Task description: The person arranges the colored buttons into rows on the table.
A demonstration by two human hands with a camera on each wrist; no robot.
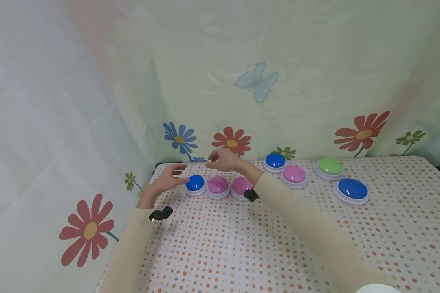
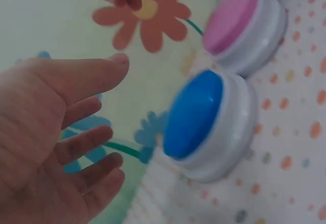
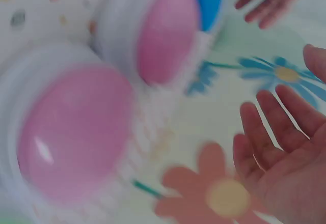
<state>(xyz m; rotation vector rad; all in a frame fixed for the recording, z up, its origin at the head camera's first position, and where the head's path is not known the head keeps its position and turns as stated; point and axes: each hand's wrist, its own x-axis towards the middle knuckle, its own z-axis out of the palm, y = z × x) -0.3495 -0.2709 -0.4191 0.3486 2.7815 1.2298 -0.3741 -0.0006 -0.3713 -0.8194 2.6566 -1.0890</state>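
Observation:
My left hand (image 1: 167,180) is beside a blue push button (image 1: 195,182) on a round white base at the far left of the table. Its fingers are spread and relaxed, holding nothing, and the left wrist view has the palm facing the button. My right hand (image 1: 225,160) hovers behind two pink push buttons, the nearer to the blue one (image 1: 217,184) and another (image 1: 240,185) partly covered by my right wrist. Loosely bent, empty fingers (image 3: 277,124) show in the right wrist view. Both hands are raised, with the palms turned toward each other.
Farther right stand a blue button (image 1: 275,160), a pink button (image 1: 294,174), a green button (image 1: 330,166) and a larger blue button (image 1: 353,189). A dotted cloth covers the table (image 1: 205,252). A flowered curtain (image 1: 297,114) hangs behind and at the left.

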